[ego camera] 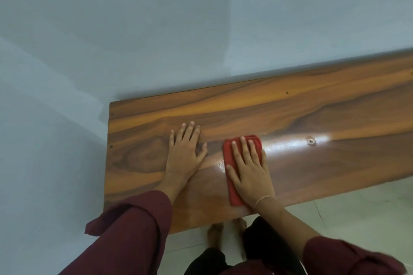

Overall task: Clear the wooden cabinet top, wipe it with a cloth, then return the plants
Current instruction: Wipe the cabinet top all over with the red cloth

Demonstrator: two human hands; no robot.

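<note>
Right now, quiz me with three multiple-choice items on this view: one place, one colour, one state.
1. Where is the cloth?
A. on the floor
B. on the top, under the right hand
C. hanging on the wall

2. What colour is the cloth?
A. red
B. blue
C. white

3. How is the left hand?
A. curled in a fist
B. gripping the cloth
C. flat on bare wood, fingers straight

Answers: 1 B, the right hand lies flat on the cloth, which lies on the top. 2 A, red shows all round that hand. 3 C, the left hand rests on the top beside the cloth, apart from it.
</note>
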